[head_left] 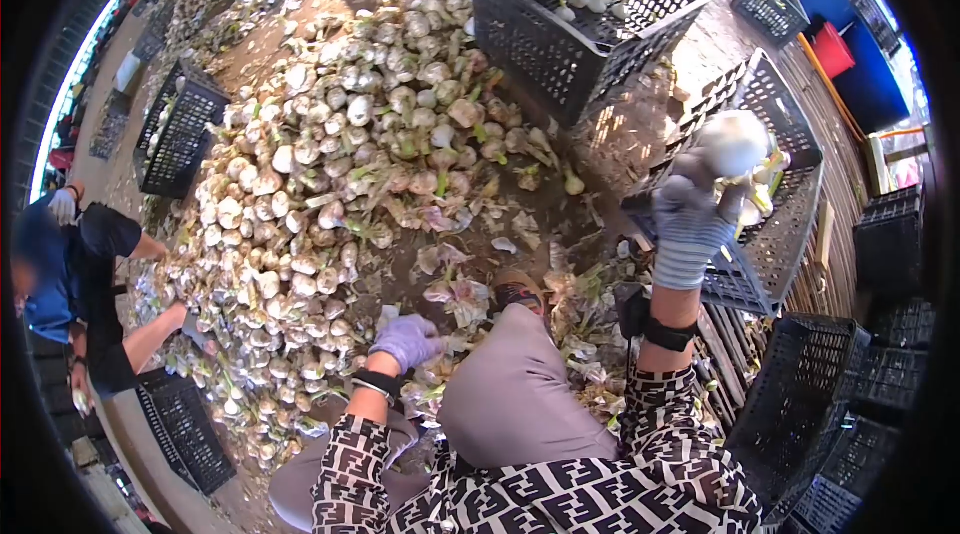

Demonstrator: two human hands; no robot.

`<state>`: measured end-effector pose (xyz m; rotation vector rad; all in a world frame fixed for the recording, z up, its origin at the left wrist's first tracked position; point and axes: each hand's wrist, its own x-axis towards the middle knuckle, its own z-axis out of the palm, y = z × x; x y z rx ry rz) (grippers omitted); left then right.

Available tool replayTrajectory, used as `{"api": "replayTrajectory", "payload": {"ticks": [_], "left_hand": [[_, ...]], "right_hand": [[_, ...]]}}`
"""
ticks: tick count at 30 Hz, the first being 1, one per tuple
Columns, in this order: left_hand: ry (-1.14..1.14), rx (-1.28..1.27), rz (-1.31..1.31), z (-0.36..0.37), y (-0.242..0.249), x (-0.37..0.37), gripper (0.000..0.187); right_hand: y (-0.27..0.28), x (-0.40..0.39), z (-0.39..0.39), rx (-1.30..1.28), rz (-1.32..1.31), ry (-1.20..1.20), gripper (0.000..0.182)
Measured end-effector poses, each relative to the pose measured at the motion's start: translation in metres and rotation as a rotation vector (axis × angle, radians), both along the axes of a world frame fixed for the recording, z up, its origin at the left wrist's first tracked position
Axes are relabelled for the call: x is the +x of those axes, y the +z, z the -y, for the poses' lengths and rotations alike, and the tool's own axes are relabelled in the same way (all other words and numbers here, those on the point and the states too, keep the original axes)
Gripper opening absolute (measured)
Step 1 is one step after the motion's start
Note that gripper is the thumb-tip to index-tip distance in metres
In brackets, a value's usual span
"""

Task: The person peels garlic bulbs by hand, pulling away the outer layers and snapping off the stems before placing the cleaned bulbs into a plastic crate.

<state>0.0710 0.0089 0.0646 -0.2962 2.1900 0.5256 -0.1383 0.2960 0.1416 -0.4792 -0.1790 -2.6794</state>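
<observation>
My right hand, in a grey striped glove, is closed on a whitish garlic bulb, slightly blurred by motion. Hand and bulb are over a black plastic crate holding a few more garlic bulbs with green stems. Near my knee, my left hand in a purple glove hovers by the near edge of the pile, fingers apart and nothing seen in them. A large heap of garlic bulbs with roots, stems and dry skins spreads over the ground ahead and to the left.
Another black crate with a few bulbs stands beyond the pile. Several crates flank me, including one at right and one at left. A person in dark clothes sits across the heap. A red bucket stands back right.
</observation>
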Motion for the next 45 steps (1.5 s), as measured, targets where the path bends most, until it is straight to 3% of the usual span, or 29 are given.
{"api": "replayTrajectory", "payload": {"ticks": [1, 2, 3, 4, 5, 6, 8, 9, 10, 12, 14, 15, 16, 18, 19, 21, 22, 24, 25, 28, 29, 30, 33, 35, 37, 41, 43, 44, 45], "left_hand": [[-0.011, 0.013, 0.113, -0.001, -0.010, 0.003, 0.036], [-0.128, -0.044, 0.006, 0.003, -0.048, 0.019, 0.035], [-0.102, -0.017, 0.002, -0.001, -0.043, 0.012, 0.035], [-0.075, 0.011, 0.000, -0.006, -0.037, 0.005, 0.035], [-0.081, 0.013, 0.003, -0.008, -0.038, 0.001, 0.035], [0.018, 0.061, -0.097, -0.009, -0.040, -0.003, 0.035], [0.120, 0.104, -0.186, -0.009, -0.042, -0.012, 0.035], [0.154, 0.169, -0.204, -0.009, -0.041, -0.020, 0.036], [0.188, 0.235, -0.220, -0.010, -0.037, -0.029, 0.037], [0.241, 0.241, -0.133, -0.011, -0.031, -0.046, 0.036], [0.483, 0.456, -0.294, -0.008, -0.040, -0.050, 0.038], [0.483, 0.467, -0.342, -0.006, -0.046, -0.056, 0.044], [0.484, 0.466, -0.334, -0.004, -0.054, -0.063, 0.044], [0.702, 0.663, -0.535, -0.008, -0.063, -0.079, 0.056], [0.709, 0.660, -0.524, -0.011, -0.063, -0.088, 0.056], [0.602, 0.479, -0.623, -0.018, -0.043, -0.116, 0.063], [0.605, 0.474, -0.613, -0.019, -0.054, -0.119, 0.063], [0.791, 0.831, -0.682, -0.021, -0.075, -0.125, 0.064], [0.868, 0.890, -0.606, -0.022, -0.075, -0.125, 0.068], [0.923, 0.880, -0.586, -0.024, -0.062, -0.127, 0.066], [0.925, 0.881, -0.587, -0.025, -0.061, -0.127, 0.066], [0.824, 0.766, -0.684, -0.027, -0.061, -0.126, 0.061], [0.657, 0.580, -0.820, -0.028, -0.060, -0.120, 0.053], [0.589, 0.515, -0.866, -0.027, -0.059, -0.119, 0.050], [0.385, 0.350, -1.008, -0.026, -0.058, -0.118, 0.050], [0.317, 0.366, -1.049, -0.026, -0.063, -0.117, 0.049], [0.948, 0.855, -0.800, -0.031, -0.062, -0.116, 0.049], [0.947, 0.853, -0.799, -0.028, -0.062, -0.116, 0.049], [1.094, 1.063, -0.681, -0.023, -0.061, -0.116, 0.051]], "right_hand": [[-0.006, -0.007, -0.006, 0.008, -0.006, -0.008, 0.044], [-0.023, -0.014, -0.009, 0.105, -0.040, -0.062, 0.046], [-0.036, -0.018, -0.008, 0.200, -0.072, -0.118, 0.047], [-0.054, -0.013, -0.001, 0.786, 0.073, -0.305, 0.045], [-0.047, -0.012, 0.023, 1.216, 0.158, -0.267, 0.042], [-0.078, -0.020, 0.038, 1.465, 0.172, -0.204, 0.041], [-0.150, -0.033, 0.061, 1.929, -0.158, -0.208, 0.043], [-0.186, -0.039, 0.072, 1.989, -0.270, -0.237, 0.045], [-0.221, -0.047, 0.076, 2.294, -0.489, -0.343, 0.049], [-0.220, -0.053, 0.095, 2.515, -0.596, -0.328, 0.049], [-0.226, -0.068, 0.105, 2.554, -0.620, -0.220, 0.046], [-0.231, -0.073, 0.107, 2.594, -0.650, -0.118, 0.044], [-0.250, -0.077, 0.107, 2.479, -0.497, -0.130, 0.034], [-0.243, -0.062, 0.113, 1.871, -0.056, -0.149, 0.023], [-0.231, -0.053, 0.111, 1.874, -0.050, -0.135, 0.023], [-0.183, -0.036, 0.111, 1.581, 0.261, 0.284, 0.022], [-0.184, -0.027, 0.113, 1.578, 0.269, 0.294, 0.022], [-0.176, -0.013, 0.118, 1.474, 0.225, 0.445, 0.021], [-0.166, -0.008, 0.119, 1.428, 0.123, 0.403, 0.024], [-0.159, 0.004, 0.128, 1.324, 0.169, 0.292, 0.029], [-0.192, 0.013, 0.131, 1.351, 0.003, 0.202, 0.033], [-0.189, 0.013, 0.136, 1.522, -0.507, -0.186, 0.030], [-0.146, 0.013, 0.137, 1.544, -0.452, -0.177, 0.023], [-0.120, 0.010, 0.137, 1.339, 0.200, 0.293, 0.020], [-0.127, 0.010, 0.133, 1.373, 0.225, 0.327, 0.019], [-0.152, 0.013, 0.132, 1.320, 0.228, 0.341, 0.021], [-0.144, 0.012, 0.129, 1.336, 0.150, 0.269, 0.024], [-0.135, 0.010, 0.128, 1.354, 0.071, 0.194, 0.027], [-0.133, 0.008, 0.123, 1.336, 0.055, 0.256, 0.035]]}}
